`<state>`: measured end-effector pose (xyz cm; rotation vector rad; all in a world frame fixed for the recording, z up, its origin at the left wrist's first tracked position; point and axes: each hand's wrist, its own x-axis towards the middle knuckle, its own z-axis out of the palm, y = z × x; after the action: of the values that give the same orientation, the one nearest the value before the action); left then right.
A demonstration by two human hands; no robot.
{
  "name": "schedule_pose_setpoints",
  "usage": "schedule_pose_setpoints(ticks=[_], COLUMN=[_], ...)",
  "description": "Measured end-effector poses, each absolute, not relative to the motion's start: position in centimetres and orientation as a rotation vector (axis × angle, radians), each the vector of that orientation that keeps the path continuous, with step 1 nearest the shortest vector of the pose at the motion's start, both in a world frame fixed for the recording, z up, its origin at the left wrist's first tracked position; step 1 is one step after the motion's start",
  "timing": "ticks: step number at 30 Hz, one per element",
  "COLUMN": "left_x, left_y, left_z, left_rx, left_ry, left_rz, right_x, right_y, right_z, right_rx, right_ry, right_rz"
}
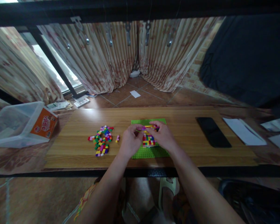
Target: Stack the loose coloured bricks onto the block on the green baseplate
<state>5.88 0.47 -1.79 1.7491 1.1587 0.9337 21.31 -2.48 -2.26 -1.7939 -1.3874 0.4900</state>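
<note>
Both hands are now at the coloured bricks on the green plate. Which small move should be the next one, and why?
I would probably press the far edge of the brick block down gently: the left hand and right hand are both there, over the green baseplate. The hands hide whether those bricks are fully seated, so pressing seems wiser than reaching for the loose bricks.

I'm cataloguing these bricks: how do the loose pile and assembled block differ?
The loose pile lies jumbled; the assembled block is packed together. The loose pile sits on the table, the assembled block over the green baseplate. The loose pile is untouched; left hand and right hand are at the assembled block. Both are multicoloured.
</note>
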Motion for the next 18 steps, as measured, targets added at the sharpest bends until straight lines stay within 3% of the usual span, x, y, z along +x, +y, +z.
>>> schedule_pose_setpoints(ticks=[18], left_x=[7.3], left_y=[0.6], left_z=[-3.4], left_rx=[1.324], left_ry=[1.158], left_rz=[1.042], right_x=[21.8], right_y=[-2.1], right_z=[-3.5], right_rx=[-1.762], right_ry=[-1.379], right_rz=[0.556])
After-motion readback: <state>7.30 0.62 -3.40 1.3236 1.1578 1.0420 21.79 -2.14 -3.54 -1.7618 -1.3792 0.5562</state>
